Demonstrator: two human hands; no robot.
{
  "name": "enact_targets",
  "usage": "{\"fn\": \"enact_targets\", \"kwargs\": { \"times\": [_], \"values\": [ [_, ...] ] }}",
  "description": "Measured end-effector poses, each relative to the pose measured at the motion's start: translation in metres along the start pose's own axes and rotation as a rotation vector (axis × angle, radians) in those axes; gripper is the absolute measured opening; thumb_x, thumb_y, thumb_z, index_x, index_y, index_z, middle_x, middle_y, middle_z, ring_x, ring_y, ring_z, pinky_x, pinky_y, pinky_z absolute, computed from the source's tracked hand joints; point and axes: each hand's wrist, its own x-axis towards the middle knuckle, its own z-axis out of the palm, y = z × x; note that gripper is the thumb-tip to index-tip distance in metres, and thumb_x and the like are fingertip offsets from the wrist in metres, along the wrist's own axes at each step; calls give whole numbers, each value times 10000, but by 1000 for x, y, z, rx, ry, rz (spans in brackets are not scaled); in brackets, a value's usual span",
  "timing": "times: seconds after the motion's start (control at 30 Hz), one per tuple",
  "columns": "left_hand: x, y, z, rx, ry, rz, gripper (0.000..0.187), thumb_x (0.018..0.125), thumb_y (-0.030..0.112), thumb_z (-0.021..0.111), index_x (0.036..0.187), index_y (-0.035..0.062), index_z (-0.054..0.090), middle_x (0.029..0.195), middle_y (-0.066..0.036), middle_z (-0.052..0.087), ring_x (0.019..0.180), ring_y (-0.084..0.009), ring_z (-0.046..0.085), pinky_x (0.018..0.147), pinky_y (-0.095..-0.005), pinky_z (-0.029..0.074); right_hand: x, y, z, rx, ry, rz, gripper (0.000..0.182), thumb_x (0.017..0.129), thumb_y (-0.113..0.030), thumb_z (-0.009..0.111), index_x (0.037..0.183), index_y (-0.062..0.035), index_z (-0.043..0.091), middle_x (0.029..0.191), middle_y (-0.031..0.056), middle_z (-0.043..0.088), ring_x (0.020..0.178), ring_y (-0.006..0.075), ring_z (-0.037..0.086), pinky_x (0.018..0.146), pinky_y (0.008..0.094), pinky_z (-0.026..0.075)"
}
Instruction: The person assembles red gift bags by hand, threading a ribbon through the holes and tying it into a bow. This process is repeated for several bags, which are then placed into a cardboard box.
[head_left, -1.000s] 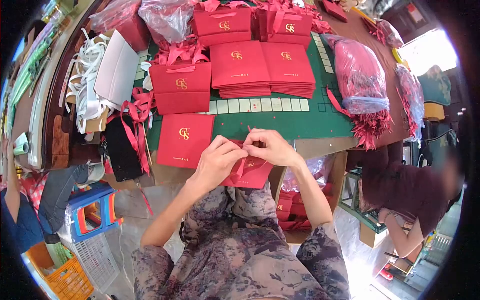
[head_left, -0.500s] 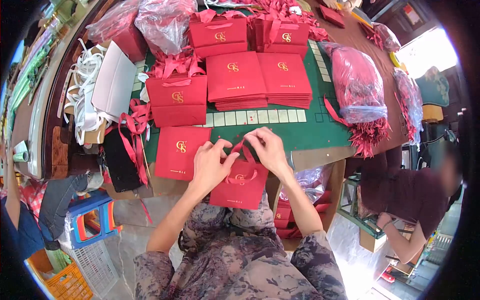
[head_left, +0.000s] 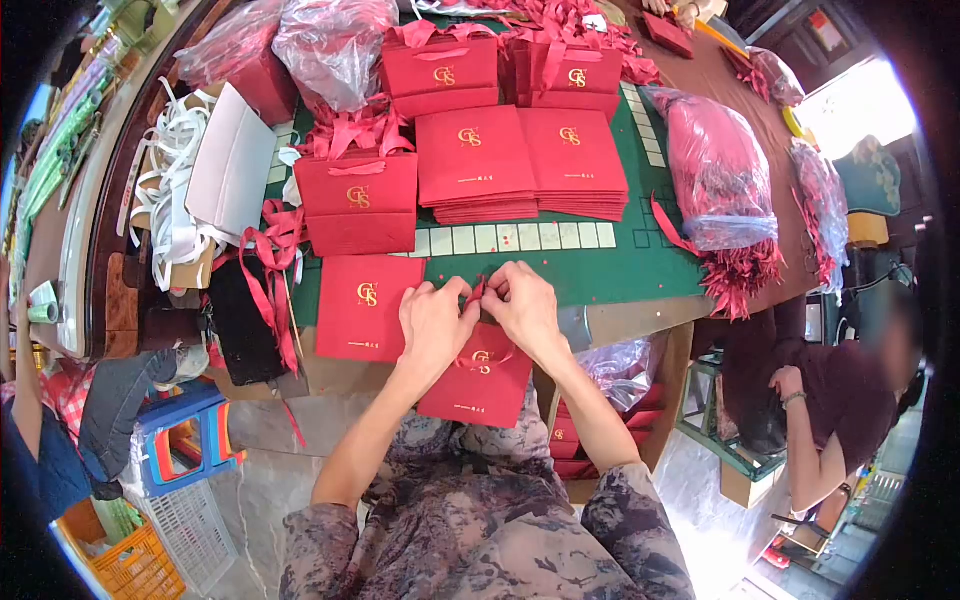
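Observation:
A red paper gift bag (head_left: 472, 397) with gold lettering lies flat over my lap at the table's front edge. Above its top edge, my left hand (head_left: 436, 320) and my right hand (head_left: 522, 310) are close together, fingertips pinched on the bag's red ribbon (head_left: 478, 290). My fingers hide part of the ribbon, and a loop of it crosses the bag's front below them. Left of my left hand lies another flat red bag (head_left: 366, 320).
Behind my hands are two stacks of flat red bags (head_left: 478, 160) and several upright bags with ribbons (head_left: 358, 205). A plastic-wrapped ribbon bundle (head_left: 710, 170) lies right; white straps (head_left: 170, 190) hang left. An open carton (head_left: 672, 390) stands by my right knee. Another person (head_left: 830, 400) sits at right.
My hands have drawn closer together at the bag's top edge, the fingertips now nearly meeting on the ribbon. The person at right has raised an arm.

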Motion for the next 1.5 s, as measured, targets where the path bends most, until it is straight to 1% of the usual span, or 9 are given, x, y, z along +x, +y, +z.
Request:
{"fn": "enact_targets", "kwargs": {
  "times": [0.33, 0.4, 0.57, 0.63, 0.93, 1.13, 1.3, 1.33, 1.5],
  "values": [
    [-3, 5, 7, -30, 85, 78, 115, 773, 157, 742, 782, 111, 637, 627, -52, 631, 687, -257, 608, 685, -391, 440, -8, 2, -1, 311, 38, 112, 174, 892, -59, 630, 1045, 22, 644, 818, 78, 672, 687, 146, 638, 664, 295, 526],
    [-6, 5, 5, -95, 166, 140, 83, 786, 157, 748, 801, 132, 670, 551, -4, 550, 636, -220, 547, 649, -383, 410, -7, 13, 0, 405, -133, 128, 214, 912, -75, 588, 1088, 14, 671, 950, 141, 707, 858, 237, 686, 803, 330, 533],
    [-7, 6, -6, -96, 121, 190, 80, 788, 152, 750, 810, 146, 674, 543, 10, 525, 611, -199, 518, 632, -367, 384, -1, 9, -15, 669, -299, 217, 263, 968, -62, 532, 1174, 46, 654, 1037, 116, 717, 940, 160, 660, 856, 292, 513],
    [-7, 6, -7, -103, 112, 212, 80, 787, 149, 752, 815, 150, 676, 538, 13, 515, 604, -197, 511, 630, -364, 378, -1, 8, -16, 751, -328, 193, 250, 1014, -95, 529, 1203, 15, 650, 790, -35, 597, 654, 34, 483, 569, 207, 396],
    [-4, 1, -7, -144, 49, 249, 98, 776, 147, 755, 812, 155, 665, 528, 12, 494, 587, -196, 502, 633, -365, 383, 0, 11, -17, 625, -388, 132, 172, 992, -84, 542, 1065, 27, 651, 905, 57, 666, 789, 107, 599, 721, 280, 505],
    [-2, 0, -15, -213, -108, 227, 78, 808, 192, 718, 807, 155, 649, 532, -35, 530, 637, -237, 557, 681, -376, 409, -5, 11, -24, 690, -421, 180, 132, 1002, -93, 539, 1028, 10, 617, 850, 26, 612, 685, 68, 545, 616, 251, 469],
    [-6, 9, -22, -588, -75, 19, 160, 829, 152, 759, 920, 69, 657, 823, -57, 617, 632, -182, 592, 769, -361, 485, -10, 18, -23, 828, -320, 185, 125, 1019, -116, 529, 1044, -10, 590, 826, -9, 576, 694, 55, 519, 626, 228, 449],
    [-9, 9, -32, -549, -162, -84, 364, 817, 179, 794, 1108, 47, 618, 1084, -118, 582, 805, -217, 640, 843, -376, 506, -10, 20, -25, 870, -264, 174, 125, 1030, -134, 522, 1043, -25, 583, 826, -25, 563, 700, 47, 509, 631, 213, 437],
    [-28, 2, -33, -517, -171, -56, 870, 722, 371, 872, 1397, 67, 415, 1323, -205, 457, 1075, -333, 569, 898, -436, 514, -15, 21, -40, 996, -239, 190, 140, 1032, -165, 531, 1049, -42, 594, 814, -39, 545, 708, 40, 500, 649, 211, 436]
  ]
}}
